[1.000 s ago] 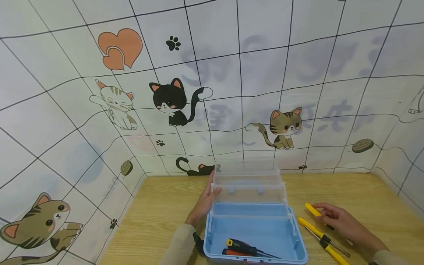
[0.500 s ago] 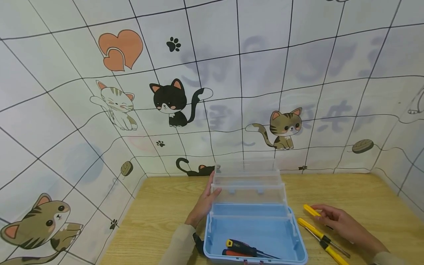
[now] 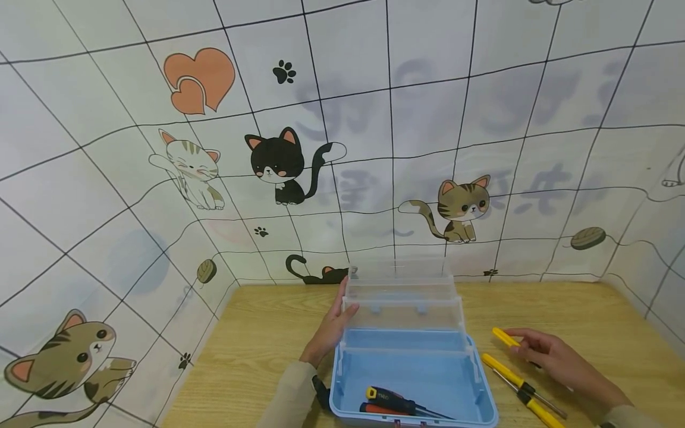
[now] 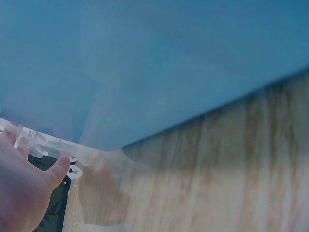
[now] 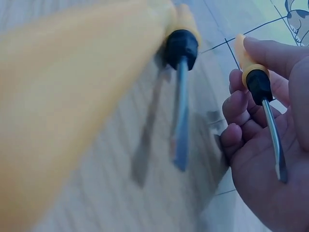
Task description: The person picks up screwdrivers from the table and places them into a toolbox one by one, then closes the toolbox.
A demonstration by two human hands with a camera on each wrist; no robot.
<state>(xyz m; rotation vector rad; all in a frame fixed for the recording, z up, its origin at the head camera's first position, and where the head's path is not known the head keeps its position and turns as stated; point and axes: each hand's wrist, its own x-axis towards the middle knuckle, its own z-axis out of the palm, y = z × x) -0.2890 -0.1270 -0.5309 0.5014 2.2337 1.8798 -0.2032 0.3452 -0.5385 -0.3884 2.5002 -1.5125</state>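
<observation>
Almost nothing has shifted over the last second: the head view swings very slightly, while the right hand point(image 3: 551, 355) keeps its place right of the pale blue plastic box point(image 3: 423, 371). It pinches a yellow-handled screwdriver point(image 3: 505, 337) between thumb and fingers, so that tool is held outside the box, over the wood-grain surface point(image 3: 262, 333).

The held screwdriver has a smooth yellow handle, a black collar and a straight steel shaft with a flat tip; the right wrist view shows the tip near the palm.

Two more yellow-handled screwdrivers point(image 3: 502, 367) lie beside the box, pointing opposite ways.

The left hand point(image 3: 326, 333) grips the left edge of the raised clear plastic lid point(image 3: 401, 315), though its far fingers are hard to make out. Inside the box, a black-and-yellow-handled screwdriver point(image 3: 393, 398) rests against a red-handled tool point(image 3: 377, 409) near the front wall.
</observation>
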